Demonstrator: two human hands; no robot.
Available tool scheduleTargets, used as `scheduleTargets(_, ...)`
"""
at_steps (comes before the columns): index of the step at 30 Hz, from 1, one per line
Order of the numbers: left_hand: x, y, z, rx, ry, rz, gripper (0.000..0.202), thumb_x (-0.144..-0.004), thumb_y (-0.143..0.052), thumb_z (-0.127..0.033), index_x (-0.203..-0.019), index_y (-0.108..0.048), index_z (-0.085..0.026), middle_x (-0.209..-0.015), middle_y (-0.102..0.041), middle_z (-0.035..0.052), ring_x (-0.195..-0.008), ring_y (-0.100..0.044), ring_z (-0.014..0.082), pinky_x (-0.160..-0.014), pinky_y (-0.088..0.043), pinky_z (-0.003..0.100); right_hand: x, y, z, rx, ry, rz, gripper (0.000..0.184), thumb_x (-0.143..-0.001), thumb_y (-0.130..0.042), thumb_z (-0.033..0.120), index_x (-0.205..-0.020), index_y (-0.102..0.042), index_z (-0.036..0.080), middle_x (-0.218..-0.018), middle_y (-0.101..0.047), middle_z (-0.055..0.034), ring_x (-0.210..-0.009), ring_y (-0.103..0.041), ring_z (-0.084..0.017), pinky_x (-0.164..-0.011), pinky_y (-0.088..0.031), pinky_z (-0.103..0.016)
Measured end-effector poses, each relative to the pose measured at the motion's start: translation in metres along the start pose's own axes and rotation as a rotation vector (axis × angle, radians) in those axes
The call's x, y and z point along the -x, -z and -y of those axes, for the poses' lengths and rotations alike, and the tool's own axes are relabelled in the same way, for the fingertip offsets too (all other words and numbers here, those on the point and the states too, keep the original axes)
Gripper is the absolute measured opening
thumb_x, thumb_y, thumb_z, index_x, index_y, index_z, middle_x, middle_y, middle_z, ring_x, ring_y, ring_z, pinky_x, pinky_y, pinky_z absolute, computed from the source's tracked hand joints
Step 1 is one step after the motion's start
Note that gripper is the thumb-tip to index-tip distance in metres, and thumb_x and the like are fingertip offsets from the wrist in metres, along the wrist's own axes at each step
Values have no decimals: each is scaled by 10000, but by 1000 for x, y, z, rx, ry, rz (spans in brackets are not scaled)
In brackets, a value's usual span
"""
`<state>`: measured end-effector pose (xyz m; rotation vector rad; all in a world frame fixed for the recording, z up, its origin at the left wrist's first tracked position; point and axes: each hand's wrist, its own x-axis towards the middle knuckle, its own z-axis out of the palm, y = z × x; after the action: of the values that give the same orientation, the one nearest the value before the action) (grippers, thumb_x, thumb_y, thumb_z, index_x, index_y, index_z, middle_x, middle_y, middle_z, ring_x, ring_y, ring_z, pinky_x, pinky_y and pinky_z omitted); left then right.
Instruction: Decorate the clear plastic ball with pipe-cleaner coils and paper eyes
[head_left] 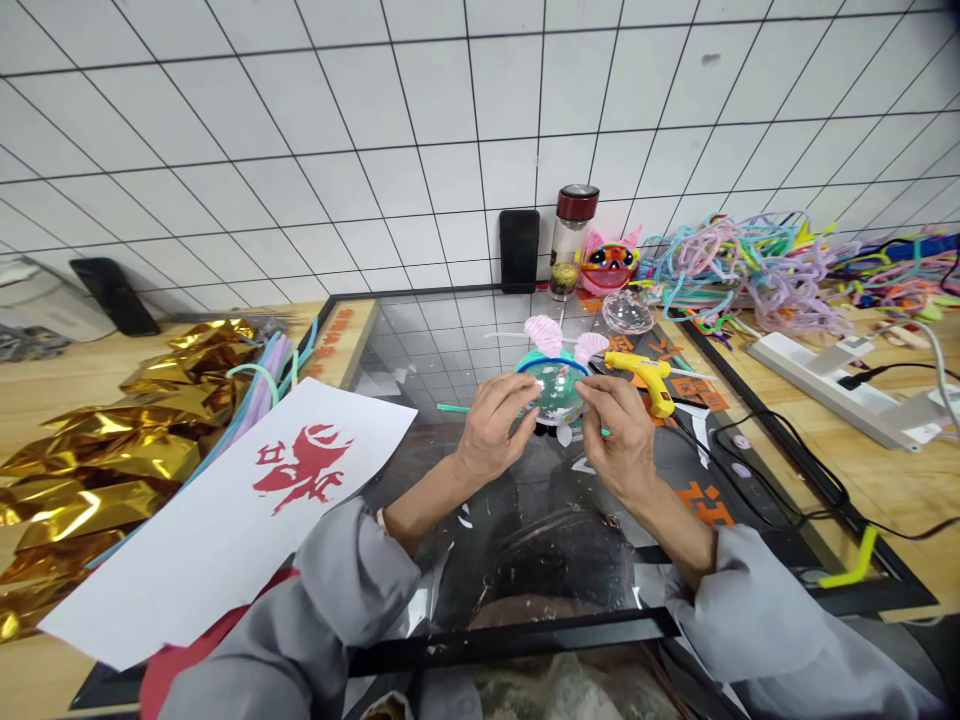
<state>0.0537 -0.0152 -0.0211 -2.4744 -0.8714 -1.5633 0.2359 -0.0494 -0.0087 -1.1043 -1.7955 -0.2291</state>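
Over the glass tabletop I have a clear plastic dome with a blue fuzzy rim and green showing through it. Two pink fuzzy ear shapes stand up behind the rim. My left hand pinches the dome's left edge between thumb and fingers. On the opposite edge my right hand is closed in a similar pinch; its fingertips partly hide the rim. Just beyond my right hand lies a yellow glue gun. A thin green pipe cleaner pokes out left of my left hand.
A finished-looking pink-eared ball figure, a clear half-shell, a glass bottle and a phone line the wall. Tangled pipe cleaners, a power strip and black cables lie right. White paper and gold foil lie left.
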Motion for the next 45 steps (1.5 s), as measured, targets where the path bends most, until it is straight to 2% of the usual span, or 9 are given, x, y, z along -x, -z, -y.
scheduleTargets(5,1,0,-1,5,-4,45,265,-854,-539,-134,-1114,-579,-165,-1085,-637,130,-1049,-596,214,-853,-498,375,-1,0,2,102,123,42,452,-832,-447,36,-1230,-561,218,-1112,-615,-120,-1032,-579,-234,-846,-495,-403)
scheduleTargets(9,1,1,-1,7,-27,43,261,-848,-535,-114,-1101,-585,-155,-1071,-646,130,-1049,-600,222,-851,-510,386,0,-2,1,192,223,88,469,-832,-452,38,-1225,-584,259,-1185,-578,-120,-1086,-547,-250,-862,-487,-418)
scheduleTargets(17,4,-1,2,89,-43,25,309,-857,-514,-92,-1154,-567,-161,-1139,-641,131,-1127,-586,217,-901,-520,406,0,-3,-1,256,208,136,455,-842,-457,69,-1235,-581,263,-1188,-572,-123,-1080,-531,-256,-871,-477,-441)
scheduleTargets(22,5,-3,2,133,-18,-8,280,-853,-510,-84,-1113,-590,-152,-1142,-640,136,-1123,-583,207,-912,-515,397,-2,-1,0,295,248,132,412,-833,-475,66,-1195,-594,224,-1165,-574,-134,-1054,-528,-253,-863,-479,-419)
scheduleTargets(28,4,-1,1,80,46,-9,227,-864,-498,-121,-1046,-621,-178,-1076,-657,111,-1072,-580,216,-893,-494,425,-1,-2,-1,296,250,124,428,-834,-462,70,-1202,-592,243,-1132,-579,-129,-1037,-530,-251,-851,-469,-416)
scheduleTargets(32,3,0,0,100,50,-5,237,-868,-485,-114,-1057,-620,-163,-1026,-660,111,-985,-598,197,-845,-515,394,0,-3,-2,294,255,114,453,-832,-447,62,-1223,-577,251,-1123,-575,-129,-1023,-533,-248,-829,-476,-411)
scheduleTargets(45,5,-1,-2,143,69,-24,287,-853,-482,-63,-1103,-589,-156,-1050,-635,110,-1013,-598,185,-866,-531,358,-2,-3,-1,271,262,117,425,-831,-434,44,-1195,-575,214,-1119,-556,-141,-1010,-519,-246,-844,-482,-417)
